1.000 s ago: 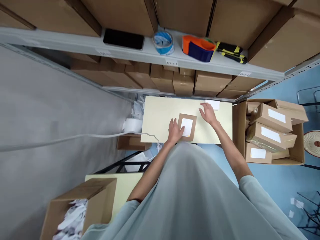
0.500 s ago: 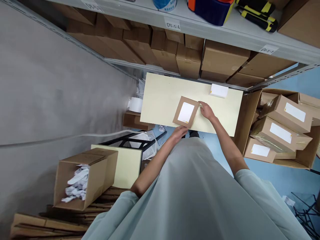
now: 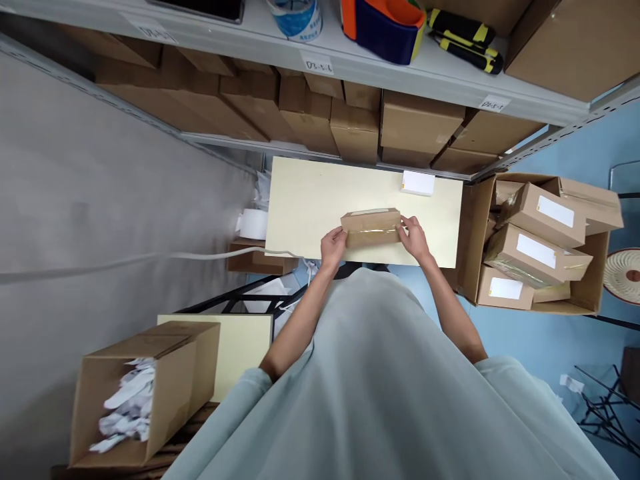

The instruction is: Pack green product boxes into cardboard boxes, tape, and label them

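Between my two hands is a small brown cardboard box (image 3: 373, 229), tilted so that its long side with a strip of clear tape faces me. Part of a white label shows along its far upper face. My left hand (image 3: 333, 247) grips the box's left end, and my right hand (image 3: 412, 237) grips its right end. Beneath it lies a pale cream tabletop (image 3: 300, 200). A stack of white labels (image 3: 418, 183) rests near the far edge of that table, apart from my hands.
On the right, a large open carton (image 3: 470, 247) holds several labelled boxes. Above the table runs a grey shelf (image 3: 360, 73) with blue tape (image 3: 300, 20) and black-yellow cutters (image 3: 465, 40). A carton of crumpled paper (image 3: 175, 380) stands at lower left. A white cable (image 3: 220, 255) crosses from the wall.
The box, lying with its label up before, is now tipped so its taped side faces me. My left hand has moved from its near edge to its left end. The view has shifted.
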Demonstrator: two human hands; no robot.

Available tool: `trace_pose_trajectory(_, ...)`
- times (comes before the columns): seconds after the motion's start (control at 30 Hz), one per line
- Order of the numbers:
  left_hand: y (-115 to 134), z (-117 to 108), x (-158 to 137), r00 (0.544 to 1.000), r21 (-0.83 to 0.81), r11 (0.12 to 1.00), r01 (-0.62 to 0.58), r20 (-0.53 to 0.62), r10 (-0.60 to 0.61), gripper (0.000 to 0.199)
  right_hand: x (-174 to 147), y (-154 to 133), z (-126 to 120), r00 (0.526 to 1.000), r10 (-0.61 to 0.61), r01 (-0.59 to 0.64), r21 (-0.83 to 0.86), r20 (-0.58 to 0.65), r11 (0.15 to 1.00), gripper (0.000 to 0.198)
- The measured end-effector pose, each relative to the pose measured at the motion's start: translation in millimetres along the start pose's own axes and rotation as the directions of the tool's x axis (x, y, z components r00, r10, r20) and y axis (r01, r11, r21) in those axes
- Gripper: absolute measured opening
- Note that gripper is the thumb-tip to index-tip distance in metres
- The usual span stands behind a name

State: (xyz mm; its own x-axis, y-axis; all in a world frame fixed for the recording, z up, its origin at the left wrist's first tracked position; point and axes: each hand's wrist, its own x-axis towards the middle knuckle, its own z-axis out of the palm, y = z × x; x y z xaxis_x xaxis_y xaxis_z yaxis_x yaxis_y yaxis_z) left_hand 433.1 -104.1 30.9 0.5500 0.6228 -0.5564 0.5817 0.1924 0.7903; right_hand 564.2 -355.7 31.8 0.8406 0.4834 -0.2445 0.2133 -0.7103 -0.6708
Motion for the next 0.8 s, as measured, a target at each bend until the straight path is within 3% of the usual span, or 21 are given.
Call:
trace_pose_trajectory(0.3, 9, -4, 23, 0.967, 0.328, 0.915, -0.236, 0.172, 0.188, 0.045, -19, -3, 29, 0.979, 0.172, -0.164, 0.085, -0.107, 0.983, 0.052)
trace_pose_trajectory(0.43, 8, 1, 19, 0.945, 0.438, 0.841, -0.317, 0.221, 0.241, 0.068, -20, -6, 30, 0.971, 0.196, -0.181, 0.115, -0.135, 0.977, 0.055)
trace_pose_trajectory(0.6, 14, 22, 9, 0.876, 0.526, 0.701, -0.482, 0.309, 0.370, 0.108, -25, -9, 30, 0.964, 0.223, -0.211, 0.093, -0.146, 0.973, 0.061)
trace_pose_trajectory(0.8, 34, 62, 0, 0.818, 0.534, 0.621, -0.574, 0.413, 0.400, 0.126, -29, -9, 33, 0.949, 0.235, -0.206, 0.149, -0.212, 0.967, 0.070)
